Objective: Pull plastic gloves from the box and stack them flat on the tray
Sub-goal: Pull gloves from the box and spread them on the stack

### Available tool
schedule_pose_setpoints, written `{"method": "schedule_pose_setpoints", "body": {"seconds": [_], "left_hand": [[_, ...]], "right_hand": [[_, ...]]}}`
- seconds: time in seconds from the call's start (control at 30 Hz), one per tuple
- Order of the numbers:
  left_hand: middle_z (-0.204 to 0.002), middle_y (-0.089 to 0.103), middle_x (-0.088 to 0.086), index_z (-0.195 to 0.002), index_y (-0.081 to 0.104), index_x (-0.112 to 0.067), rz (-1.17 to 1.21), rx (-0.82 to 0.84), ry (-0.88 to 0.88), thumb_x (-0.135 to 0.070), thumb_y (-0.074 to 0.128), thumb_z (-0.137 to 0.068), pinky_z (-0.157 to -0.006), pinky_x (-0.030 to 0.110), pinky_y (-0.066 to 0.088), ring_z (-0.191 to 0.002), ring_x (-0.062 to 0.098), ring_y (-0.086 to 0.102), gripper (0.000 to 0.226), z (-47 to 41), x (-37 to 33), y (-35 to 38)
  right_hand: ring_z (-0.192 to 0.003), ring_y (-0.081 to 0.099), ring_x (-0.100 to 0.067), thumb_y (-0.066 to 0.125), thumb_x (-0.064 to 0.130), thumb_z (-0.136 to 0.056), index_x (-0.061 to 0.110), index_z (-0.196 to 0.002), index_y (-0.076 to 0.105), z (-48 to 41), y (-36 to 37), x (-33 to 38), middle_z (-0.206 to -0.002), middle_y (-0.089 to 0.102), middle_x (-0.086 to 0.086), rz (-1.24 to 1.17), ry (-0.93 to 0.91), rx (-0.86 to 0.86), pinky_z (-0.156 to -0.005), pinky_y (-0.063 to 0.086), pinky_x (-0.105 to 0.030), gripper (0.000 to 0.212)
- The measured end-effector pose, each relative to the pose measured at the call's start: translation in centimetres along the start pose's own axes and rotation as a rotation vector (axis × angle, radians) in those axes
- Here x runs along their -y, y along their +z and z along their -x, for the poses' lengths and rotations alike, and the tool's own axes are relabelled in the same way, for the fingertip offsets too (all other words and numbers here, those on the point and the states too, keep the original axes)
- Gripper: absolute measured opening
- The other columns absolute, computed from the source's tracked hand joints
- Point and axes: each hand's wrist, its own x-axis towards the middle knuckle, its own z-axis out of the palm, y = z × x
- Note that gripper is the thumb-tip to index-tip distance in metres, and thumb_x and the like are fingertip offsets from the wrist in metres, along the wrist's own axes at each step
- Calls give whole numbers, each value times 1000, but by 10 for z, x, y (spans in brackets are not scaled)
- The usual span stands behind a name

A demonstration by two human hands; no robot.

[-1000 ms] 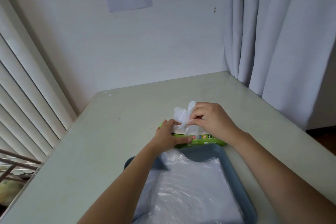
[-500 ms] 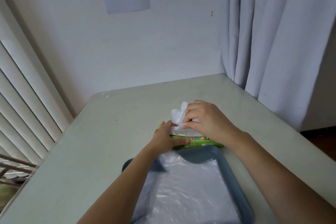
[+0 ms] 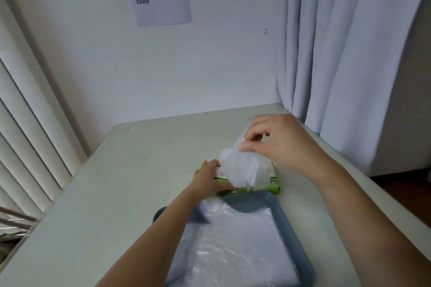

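Your right hand (image 3: 277, 144) pinches a clear plastic glove (image 3: 242, 172) above the green cardboard box (image 3: 272, 187) (left hand (image 3: 207, 179) grips it); next, flatten it on the blue tray (image 3: 296, 235).

Crumpled clear glove (image 3: 242, 172) above green box (image 3: 275, 186); flat gloves (image 3: 238, 251) stacked in blue tray (image 3: 251, 201).

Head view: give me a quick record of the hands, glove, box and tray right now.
left hand: grips the near left end of the box
right hand: raised above the box, fingers pinching the glove's top
glove: crumpled, hanging from the right hand over the box; cannot tell if fully out
box: green, flat on the table, just beyond the tray
tray: blue, nearest the person
stack of gloves: lying flat in the tray
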Motion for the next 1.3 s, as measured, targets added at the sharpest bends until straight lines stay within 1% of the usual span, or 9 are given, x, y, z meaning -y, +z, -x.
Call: {"method": "schedule_pose_setpoints", "body": {"seconds": [0.07,0.2,0.37,0.53,0.77,0.9,1.0,1.13,1.3], "left_hand": [[-128,55,-4,-123,52,-32,8,40,13,-63,83,-55,-105,44,41,-125,24,49,81,-6,7,-4],[-117,64,5,-110,61,-16,-22,71,35,-17,76,-80,-81,21,48,-95,15,58,33,9,-5,-36],[-125,63,4,-117,65,-10,278,-225,60,-5,61,-90,-89,18,38,-110,13,58,28,39,-40,-75],[-105,73,5,-108,69,-12,599,185,215,-68,48,-83,-95,34,50,-101,20,68,66,101,-102,-89],[-93,71,21,-91,71,2,653,298,189,-20,76,-79,-86,43,50,-82,29,66,27,141,-117,-63],[-91,72,18,-93,69,6,897,146,80,-9,63,-89,-81,39,56,-82,31,70,16,158,-113,-46],[-90,73,16,-99,67,4,1057,44,16,-11,57,-94,-73,33,57,-83,26,72,19,168,-111,-43],[-91,73,14,-105,64,4,1213,-9,-67,-11,54,-96,-66,29,57,-84,23,73,20,174,-107,-44],[-95,72,17,-104,66,4,1318,15,-128,-11,54,-95,-93,41,51,-84,25,71,21,187,-105,-47]], "right_hand": [[-70,58,0,80,20,-74,33,-63,63,-3,-13,8,-71,65,13,-7,45,-26,-67,40,-8,24],[-80,68,-5,72,18,-84,21,-77,70,0,-32,12,-82,73,7,-247,180,43,-78,50,-14,8],[-77,67,-7,57,7,-94,12,-88,69,8,-41,20,-84,73,-6,-359,272,109,-74,51,-17,14],[-66,63,-10,55,11,-95,14,-87,68,12,-37,35,-67,66,5,-323,328,104,-64,49,-22,17],[-64,55,-7,54,34,-96,20,-91,65,32,-13,45,-73,62,13,-313,384,-21,-62,42,-22,18],[-69,65,-19,59,61,-79,21,-110,58,56,-18,43,-90,69,-7,-774,618,-88,-67,51,-34,51],[-101,67,-19,74,70,-60,31,-128,49,81,-27,33,-115,69,4,-765,480,110,-88,52,-37,82],[-120,54,-4,83,21,-64,42,-132,49,105,-23,28,-130,58,14,-709,342,216,-100,39,-25,79],[-107,64,-9,59,-17,-77,33,-126,55,108,-9,39,-129,57,13,-634,278,77,-85,49,-15,70]]}}
